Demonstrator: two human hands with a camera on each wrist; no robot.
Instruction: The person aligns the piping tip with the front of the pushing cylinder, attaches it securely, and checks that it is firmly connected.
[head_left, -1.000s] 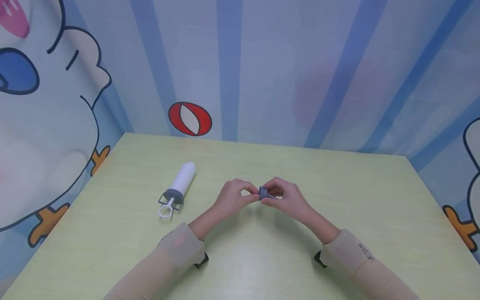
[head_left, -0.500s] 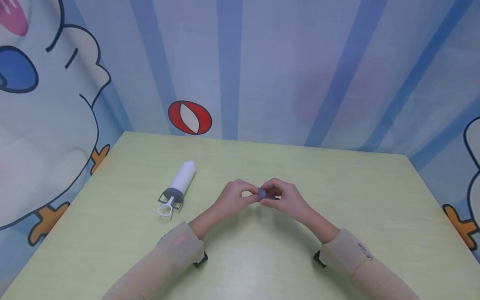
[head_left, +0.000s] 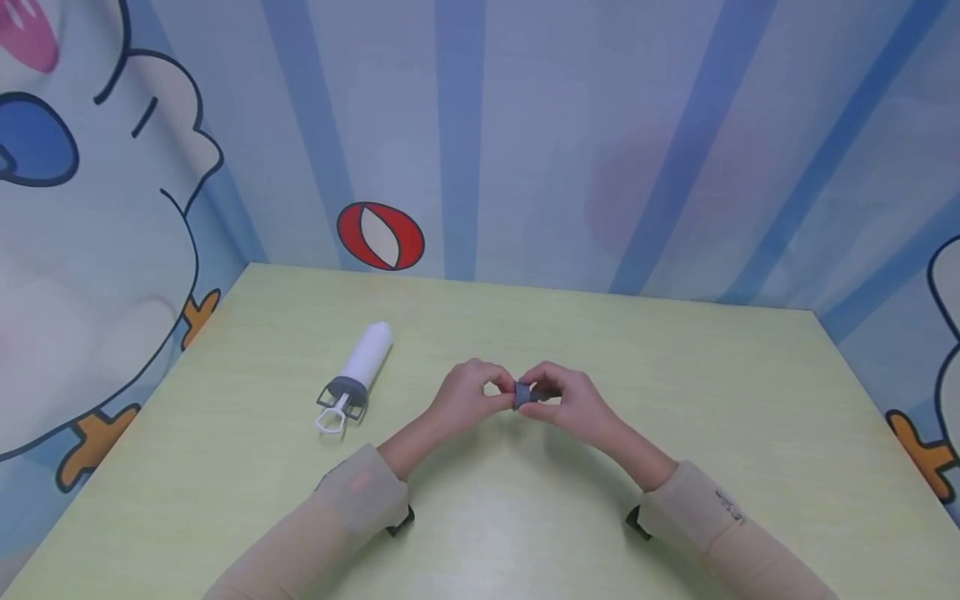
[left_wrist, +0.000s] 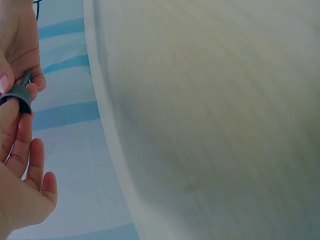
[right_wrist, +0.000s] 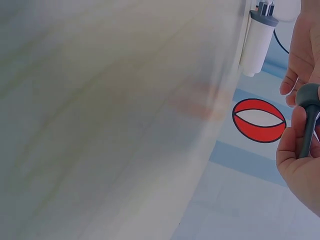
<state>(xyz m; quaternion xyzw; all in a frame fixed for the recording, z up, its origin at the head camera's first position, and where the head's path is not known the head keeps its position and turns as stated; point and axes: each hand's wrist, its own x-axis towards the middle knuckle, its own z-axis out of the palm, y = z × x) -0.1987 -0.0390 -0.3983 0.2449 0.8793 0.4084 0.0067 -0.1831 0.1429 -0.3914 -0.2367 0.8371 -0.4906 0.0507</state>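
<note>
A booth or play corner, which one unclear: a blue-striped backdrop (head_left: 540, 150) rises behind the pale worktop (head_left: 517, 508), with a printed cartoon animal (head_left: 97, 283) left of the worktop and a printed ball (head_left: 380, 236) beyond its far edge.

A blue-striped wall (head_left: 540, 142) stands behind the pale table (head_left: 750, 392)

Green table (head_left: 712, 400) — striped blue backdrop (head_left: 540, 125), red-and-white oval (head_left: 381, 237).

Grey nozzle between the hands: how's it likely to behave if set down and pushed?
The grey nozzle would probably roll in an arc, having a round cap and a narrower stem. The hollow-looking cap suggests it's light; the straight stem, that it's stiff.
</note>
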